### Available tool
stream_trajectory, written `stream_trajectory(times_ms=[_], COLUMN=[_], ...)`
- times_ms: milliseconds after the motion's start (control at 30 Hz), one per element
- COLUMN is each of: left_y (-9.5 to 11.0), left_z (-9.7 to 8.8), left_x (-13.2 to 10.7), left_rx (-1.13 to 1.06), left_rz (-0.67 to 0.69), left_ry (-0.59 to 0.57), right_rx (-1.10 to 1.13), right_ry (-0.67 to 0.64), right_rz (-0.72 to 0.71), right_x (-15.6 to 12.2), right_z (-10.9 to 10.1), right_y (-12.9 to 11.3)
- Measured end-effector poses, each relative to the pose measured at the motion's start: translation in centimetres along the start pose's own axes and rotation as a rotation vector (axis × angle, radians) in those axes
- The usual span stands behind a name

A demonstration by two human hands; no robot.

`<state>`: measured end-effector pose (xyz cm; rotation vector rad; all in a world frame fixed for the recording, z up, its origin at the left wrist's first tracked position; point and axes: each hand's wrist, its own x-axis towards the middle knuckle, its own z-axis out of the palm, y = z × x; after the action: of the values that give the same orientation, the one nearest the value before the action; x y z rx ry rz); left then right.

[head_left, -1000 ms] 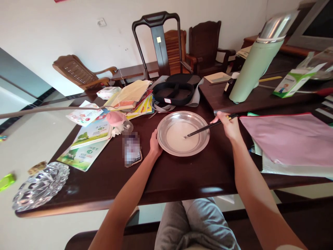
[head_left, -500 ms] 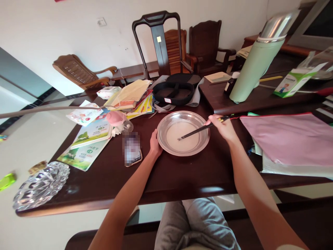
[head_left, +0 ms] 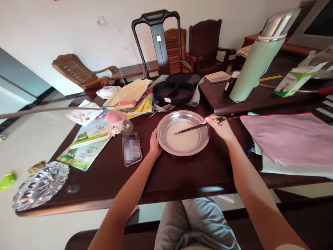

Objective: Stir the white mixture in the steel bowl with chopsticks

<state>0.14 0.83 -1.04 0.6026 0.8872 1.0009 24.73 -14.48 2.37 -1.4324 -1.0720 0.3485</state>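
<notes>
A round metal basin [head_left: 166, 149] rests on the dark wooden table [head_left: 179, 177] in front of me. A whitish liquid [head_left: 182, 139] covers its bottom. My left hand [head_left: 155, 143] grips the basin's left rim, its fingers partly hidden beneath and behind the wall. Over the right rim, my right hand [head_left: 217, 125] is closed round a pair of black chopsticks [head_left: 191, 128] with gold bands near the upper end. Their tips point left and down, at the liquid near the basin's middle.
Left of the basin lie a phone [head_left: 132, 151], a pink-topped bottle [head_left: 117, 119], booklets [head_left: 88, 146] and a glass dish [head_left: 43, 185]. Behind it is a black case [head_left: 173, 93]. To the right are a pink zip pouch [head_left: 283, 137] and a tall green thermos [head_left: 257, 66].
The chopstick tips have moved a little to the left and up within the basin, and my right hand has shifted slightly left with them. My left hand stays on the rim.
</notes>
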Motion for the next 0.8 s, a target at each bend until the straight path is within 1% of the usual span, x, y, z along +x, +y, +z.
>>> stream_trajectory(times_ms=[133,167,233,333,367,400,467,533,567,600,733,800], left_y=[-0.06,-0.1,-0.19,-0.3,-0.31,-0.31,-0.27,-0.18,-0.13,-0.07,0.1,0.11], left_z=[-0.13,-0.17,-0.26,-0.38,-0.4,-0.4,-0.35,-0.25,-0.19,-0.13,0.07,0.14], left_x=[0.1,0.14,0.24,0.39,0.42,0.42,0.36,0.24,0.17,0.1,-0.11,-0.16], left_rx=[0.001,-0.002,-0.007,-0.008,-0.008,-0.008,-0.007,-0.005,-0.006,-0.007,-0.011,-0.013], left_rz=[0.007,0.006,0.0,-0.008,-0.007,-0.005,-0.004,-0.008,-0.01,-0.01,-0.01,-0.011], left_ry=[-0.017,-0.025,-0.039,-0.037,-0.031,-0.027,-0.021,-0.018,-0.016,-0.011,0.015,0.019], right_rx=[0.013,0.03,0.046,0.012,-0.004,-0.018,-0.025,0.002,0.017,0.027,0.009,-0.017], right_ry=[0.196,0.216,0.175,0.034,0.017,0.026,0.11,0.195,0.206,0.19,0.014,0.019], right_rz=[0.022,0.032,0.038,0.014,0.0,-0.01,-0.011,0.014,0.026,0.033,0.006,-0.012], right_x=[0.12,0.12,0.07,-0.01,0.0,0.02,0.08,0.11,0.1,0.07,-0.05,-0.01], right_z=[-0.63,-0.78,-0.79,-0.29,-0.17,-0.15,-0.38,-0.74,-0.85,-0.87,-0.31,-0.23], right_y=[0.39,0.43,0.33,0.05,0.03,0.07,0.25,0.4,0.4,0.33,-0.09,-0.04])
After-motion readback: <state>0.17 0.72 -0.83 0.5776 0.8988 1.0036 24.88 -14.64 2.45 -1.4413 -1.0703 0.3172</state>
